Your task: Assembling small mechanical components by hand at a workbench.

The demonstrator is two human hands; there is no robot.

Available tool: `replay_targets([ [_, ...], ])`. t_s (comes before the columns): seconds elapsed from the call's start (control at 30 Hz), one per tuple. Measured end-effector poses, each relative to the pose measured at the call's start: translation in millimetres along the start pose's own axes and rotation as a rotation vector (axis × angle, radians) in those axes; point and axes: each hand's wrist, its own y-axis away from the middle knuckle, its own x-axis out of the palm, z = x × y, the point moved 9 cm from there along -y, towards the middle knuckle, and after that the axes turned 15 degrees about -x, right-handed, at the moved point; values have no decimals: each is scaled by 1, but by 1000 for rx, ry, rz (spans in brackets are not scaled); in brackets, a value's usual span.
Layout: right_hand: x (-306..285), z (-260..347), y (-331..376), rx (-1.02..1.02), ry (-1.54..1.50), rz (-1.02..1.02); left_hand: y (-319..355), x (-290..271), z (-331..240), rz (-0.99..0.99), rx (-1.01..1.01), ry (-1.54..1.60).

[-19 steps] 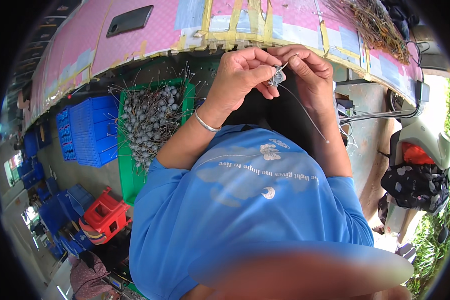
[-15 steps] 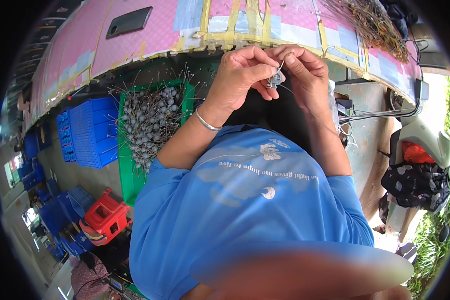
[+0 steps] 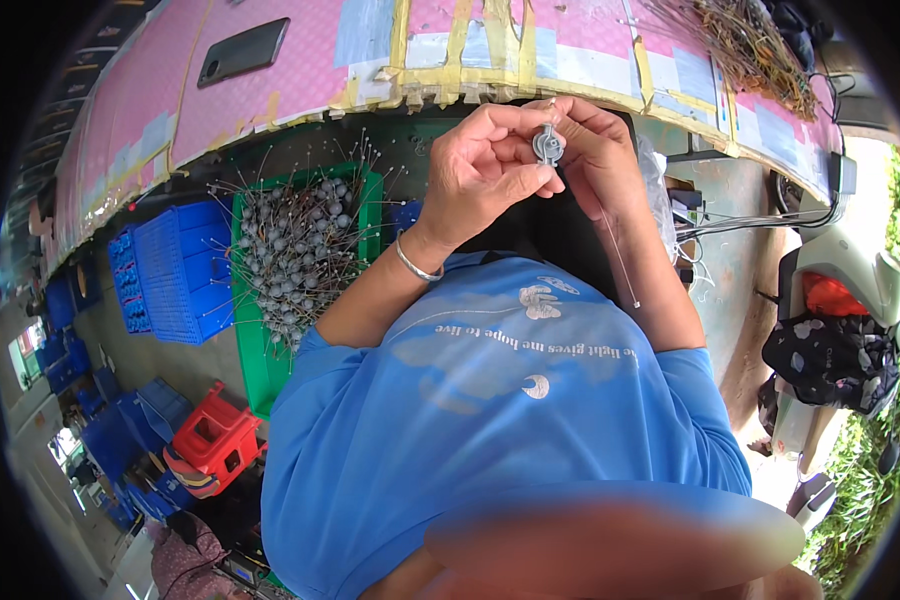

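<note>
My left hand [image 3: 490,160], with a silver bangle [image 3: 417,258] at its wrist, grips a small grey round plastic part [image 3: 548,146] between thumb and fingers. The part has a ring-shaped face, turned upward. Against its upper edge, my right hand [image 3: 600,150] pinches a thin pale cord whose tip shows between the two hands. A length of this cord [image 3: 620,258] hangs from under my right palm across the forearm and ends in a small white bead. The fingers partly cover the part. Left of my left forearm, a green crate [image 3: 253,352] holds many similar grey round parts with thin cords sticking out.
A pink, tape-patched table [image 3: 305,35] runs along the far side, with a dark phone [image 3: 243,52] on it and dry stalk-like strands [image 3: 760,60] at the right. Blue crates [image 3: 185,270] and a red plastic stool [image 3: 215,435] stand left. At right is a scooter [image 3: 850,265].
The grey part has turned so its ring face shows upward. My right hand has come closer to it, and the beaded cord end now hangs over my right forearm.
</note>
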Motion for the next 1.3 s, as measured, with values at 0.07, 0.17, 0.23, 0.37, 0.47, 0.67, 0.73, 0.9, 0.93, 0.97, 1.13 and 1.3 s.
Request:
replay_targets([
  [0.07,3,-1,-1,27,-30,19,-1,-1,-1,18,8,-38],
  [0.17,5,-3,-5,17,24,-42,-4,-8,1,42,-66,42],
  [0.23,4,-4,-16,-88,177,77,-6,-15,8,74,-172,108],
  [0.37,21,37,-62,-209,663,221,-2,-33,8,17,-307,132],
  [0.47,16,90,-120,-638,1451,193,4,-39,13,17,-361,98],
  [0.67,33,101,-184,-792,1748,303,5,-27,27,85,-414,137],
  [0.73,37,79,-193,-663,1825,433,7,-30,27,71,-390,142],
  [0.9,18,94,-158,-1032,1192,399,2,-33,14,68,-333,122],
  [0.93,16,93,-152,-1031,1193,398,0,-36,13,53,-335,137],
  [0.97,23,82,-145,-907,1577,378,1,-39,12,28,-336,154],
  [1.13,37,75,-75,-783,1535,280,-1,-47,4,-94,-246,87],
  [1.3,42,48,-9,-230,580,129,-2,-47,-12,-161,-14,-54],
])
